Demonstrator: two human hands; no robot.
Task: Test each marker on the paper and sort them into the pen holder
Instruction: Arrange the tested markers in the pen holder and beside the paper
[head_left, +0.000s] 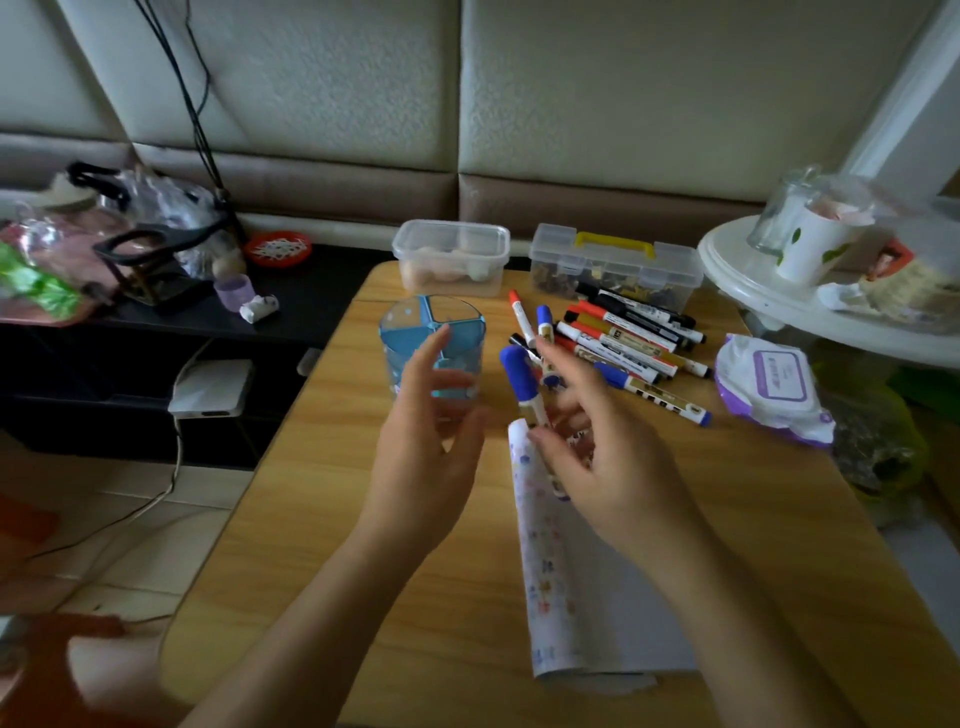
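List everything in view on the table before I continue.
pen holder: one, translucent blue, far left of table.
blue-capped marker: one, white body, held above paper.
loose markers: about a dozen, red, blue, black caps, right of holder.
paper: one, white with colour marks, near centre.
lidded box: one, clear, far edge.
yellow-handled box: one, clear, far edge, beside it.
wipes pack: one, white and purple, right edge.
table: one, light wood.
left hand: one, open, before pen holder.
right hand: one, pinching blue-capped marker.

Beyond the grip stood a padded cream wall (623, 93) with a brown band (337, 187), to its left a dark low shelf (104, 364) above pale floor tiles (156, 519), beneath it a wooden table (779, 545).
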